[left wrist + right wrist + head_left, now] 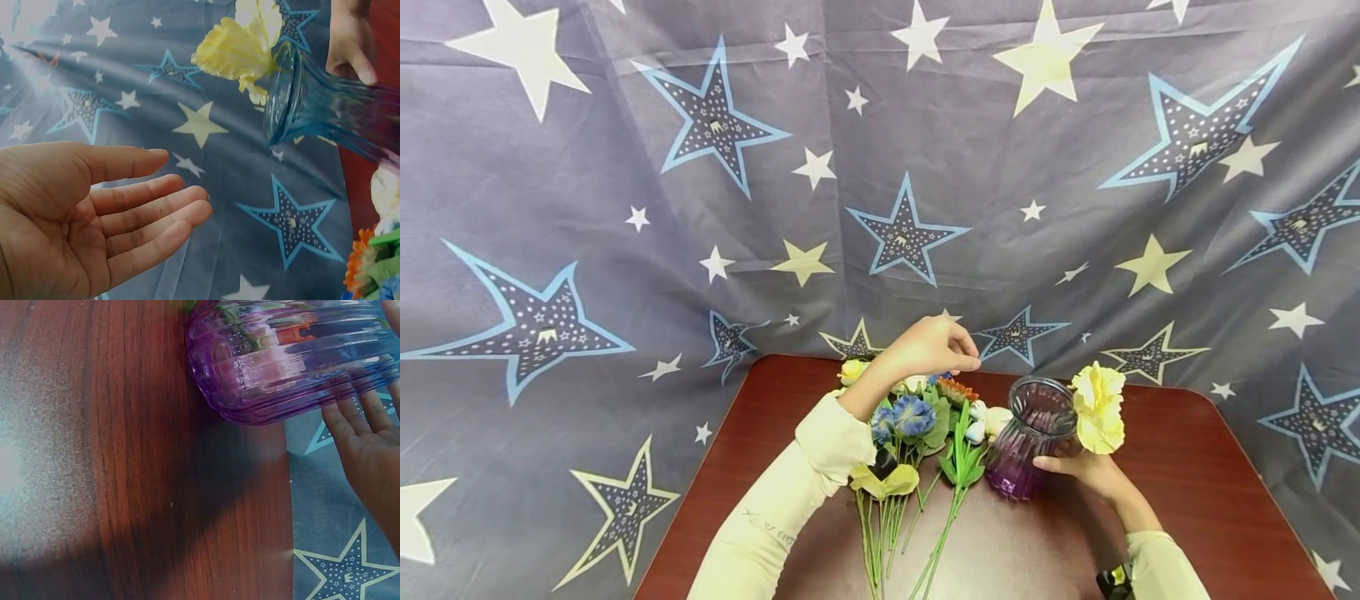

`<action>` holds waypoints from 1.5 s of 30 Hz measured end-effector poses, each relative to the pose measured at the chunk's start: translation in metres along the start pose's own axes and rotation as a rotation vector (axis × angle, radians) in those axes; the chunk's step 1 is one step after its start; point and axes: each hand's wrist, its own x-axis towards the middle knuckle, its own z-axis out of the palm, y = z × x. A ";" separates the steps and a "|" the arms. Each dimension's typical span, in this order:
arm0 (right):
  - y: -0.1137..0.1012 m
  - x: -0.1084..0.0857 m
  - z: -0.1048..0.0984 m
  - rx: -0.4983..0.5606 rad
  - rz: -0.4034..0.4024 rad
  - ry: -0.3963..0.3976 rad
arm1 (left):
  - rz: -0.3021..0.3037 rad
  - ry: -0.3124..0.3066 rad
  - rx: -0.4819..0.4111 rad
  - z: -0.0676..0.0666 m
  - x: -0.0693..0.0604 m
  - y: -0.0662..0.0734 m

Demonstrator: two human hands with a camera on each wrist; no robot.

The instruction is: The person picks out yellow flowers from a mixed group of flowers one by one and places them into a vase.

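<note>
A ribbed glass vase [1028,433], smoky at the flared rim and purple at the base, stands at the right of the flowers. My right hand [1086,468] grips its side, thumb toward me and fingers behind; the fingers [375,415] show against the glass in the right wrist view. One yellow flower [1099,408] leans out over the rim on the right; its stem is hard to make out. My left hand [931,346] hovers above the other flowers, palm bare in the left wrist view, fingers [150,203] loosely extended and holding nothing.
Left of the vase lie several artificial flowers: a blue one [913,415], an orange one [955,390], white tulip-like buds [976,421] and a yellow bloom [886,482], stems toward me. The red-brown table [1187,500] meets a grey star-patterned cloth [880,125] behind.
</note>
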 end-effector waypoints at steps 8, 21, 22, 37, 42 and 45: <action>-0.001 -0.001 0.002 0.001 -0.010 -0.012 | -0.062 0.035 -0.021 -0.005 -0.020 -0.019; -0.005 0.004 -0.003 -0.047 -0.017 -0.029 | -0.239 -0.006 0.009 -0.009 -0.044 -0.038; -0.004 0.004 -0.003 -0.056 -0.021 -0.030 | -0.254 -0.019 0.021 -0.008 -0.045 -0.039; -0.008 -0.001 0.000 -0.080 -0.011 -0.021 | -0.460 -0.199 0.105 0.028 -0.058 -0.072; -0.007 -0.003 0.002 -0.068 0.026 -0.016 | -0.516 -0.264 0.120 0.041 -0.064 -0.082; -0.007 -0.003 0.002 -0.062 0.024 -0.018 | -0.550 -0.301 0.129 0.049 -0.066 -0.086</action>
